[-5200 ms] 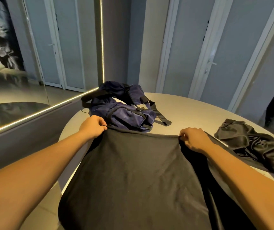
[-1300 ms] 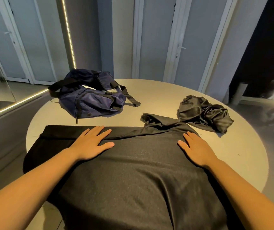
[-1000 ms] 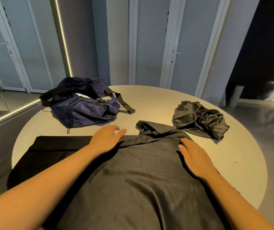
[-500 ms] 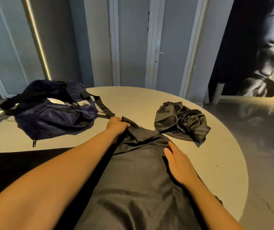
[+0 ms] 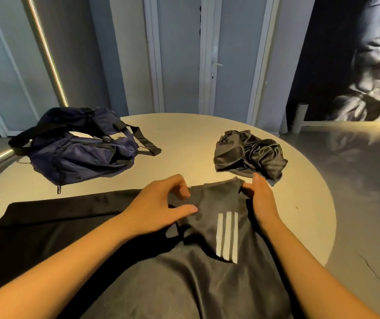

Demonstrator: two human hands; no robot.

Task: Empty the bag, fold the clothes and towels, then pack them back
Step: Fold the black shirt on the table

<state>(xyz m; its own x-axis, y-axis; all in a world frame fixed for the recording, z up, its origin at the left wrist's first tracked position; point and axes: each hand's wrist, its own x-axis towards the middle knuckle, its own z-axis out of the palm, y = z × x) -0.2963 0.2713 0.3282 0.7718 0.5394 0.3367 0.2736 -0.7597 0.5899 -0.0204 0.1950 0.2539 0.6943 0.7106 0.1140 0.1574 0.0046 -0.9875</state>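
Fingers [image 5: 181, 188] of L hand [image 5: 159, 209] are bent, tips down on the sleeve [image 5: 216, 203] near its far edge, thumb flat on the cloth closer in. Can't tell if any cloth is nipped betw. thumb & fingers or only pressed. R hand [image 5: 263, 200]: fingers straight & together, hand on its edge along the sleeve's right side, thumb touching the sleeve edge, nothing wrapped in it. Both forearms reach in from the bottom of view, over the shirt [image 5: 184, 284].

The shirt is black and lies flat on the near side of the table [image 5: 191, 139]. Its body runs off the bottom of view; its left part spreads wide to the left, in shadow. The sleeve lies on top of the body, betw. the two hands, w/ 3 white stripes [image 5: 227, 236] running lengthways.

The bag [image 5: 78, 150] is navy, slumped at far left of the table, black straps loose, one strap end trailing right. It's apart from the shirt. A crumpled dark shiny garment [image 5: 250, 155] sits at far right of the table, just beyond the R hand fingertips; contact w/ them unclear.

The table is round & pale. Behind it: grey doors [image 5: 182, 54] in white frames, a lit strip [image 5: 46, 49] slanting up the left wall, and a big dark picture [image 5: 356, 58] at right.
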